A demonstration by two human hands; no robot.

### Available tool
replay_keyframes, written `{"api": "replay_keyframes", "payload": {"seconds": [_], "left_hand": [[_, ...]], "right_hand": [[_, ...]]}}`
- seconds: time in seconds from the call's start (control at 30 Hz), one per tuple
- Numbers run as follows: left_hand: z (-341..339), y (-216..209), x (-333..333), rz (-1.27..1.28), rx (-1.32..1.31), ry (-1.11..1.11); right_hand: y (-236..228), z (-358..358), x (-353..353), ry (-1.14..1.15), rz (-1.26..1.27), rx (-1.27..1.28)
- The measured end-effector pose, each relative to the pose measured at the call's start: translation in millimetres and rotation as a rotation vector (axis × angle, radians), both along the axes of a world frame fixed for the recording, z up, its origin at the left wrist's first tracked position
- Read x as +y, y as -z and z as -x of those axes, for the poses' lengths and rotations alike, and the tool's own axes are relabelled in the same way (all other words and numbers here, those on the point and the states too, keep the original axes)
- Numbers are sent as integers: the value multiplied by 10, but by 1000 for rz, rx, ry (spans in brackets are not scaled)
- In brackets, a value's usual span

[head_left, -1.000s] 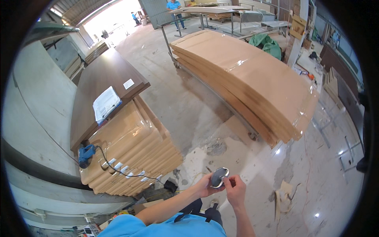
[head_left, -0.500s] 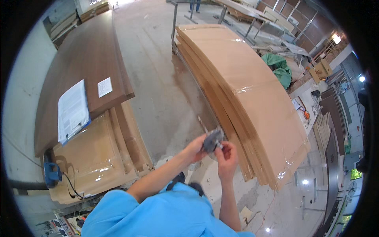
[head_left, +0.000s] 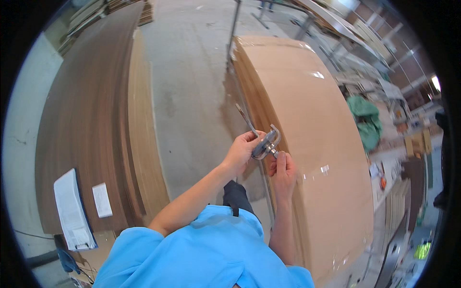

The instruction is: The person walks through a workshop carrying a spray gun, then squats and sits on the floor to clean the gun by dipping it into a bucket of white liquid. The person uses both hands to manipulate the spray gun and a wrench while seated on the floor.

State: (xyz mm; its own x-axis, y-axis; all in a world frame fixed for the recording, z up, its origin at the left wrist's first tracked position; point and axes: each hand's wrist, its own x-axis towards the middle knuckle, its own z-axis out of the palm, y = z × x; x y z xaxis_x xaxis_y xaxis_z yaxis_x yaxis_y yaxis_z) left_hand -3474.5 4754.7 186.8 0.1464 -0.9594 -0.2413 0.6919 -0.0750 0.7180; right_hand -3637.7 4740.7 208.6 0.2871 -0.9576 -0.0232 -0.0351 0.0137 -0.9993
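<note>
Between my two hands is a round grey metal tool (head_left: 263,148) with a long thin rod pointing forward and left, a curved metal hook on top and a short stem toward the right. I cannot tell its exact kind. My left hand (head_left: 238,154) is wrapped round its left side near the rod. The fingertips of my right hand (head_left: 283,169) pinch the end of the stem. Both hands are at chest height, above the near left edge of a stack of tan wrapped panels (head_left: 307,115).
Dark brown boards (head_left: 86,115) are stacked at my left, bearing a clipboard of papers (head_left: 74,211) and a white card (head_left: 102,200). A grey floor aisle (head_left: 187,96) runs between the stacks. A green sheet (head_left: 364,124) lies beyond the panels. A person's legs (head_left: 265,5) show far ahead.
I have moved forward along the aisle, so both stacks extend nearer me. The tool has turned, showing its curved hook and stem; both hands still hold it.
</note>
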Motion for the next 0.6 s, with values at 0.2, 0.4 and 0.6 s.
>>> {"api": "replay_keyframes", "payload": {"seconds": [0.2, 0.4, 0.6], "left_hand": [[-1610, -220, -999, -62, -252, -298], [-3336, 191, -1859, -51, -262, -523], [-5123, 300, -2933, -138, -295, -353]], "right_hand": [[-155, -1719, -1530, -325, -19, -31], [212, -3611, -2695, -519, -148, -27], [381, -5375, -3851, -450, -311, -89]]}}
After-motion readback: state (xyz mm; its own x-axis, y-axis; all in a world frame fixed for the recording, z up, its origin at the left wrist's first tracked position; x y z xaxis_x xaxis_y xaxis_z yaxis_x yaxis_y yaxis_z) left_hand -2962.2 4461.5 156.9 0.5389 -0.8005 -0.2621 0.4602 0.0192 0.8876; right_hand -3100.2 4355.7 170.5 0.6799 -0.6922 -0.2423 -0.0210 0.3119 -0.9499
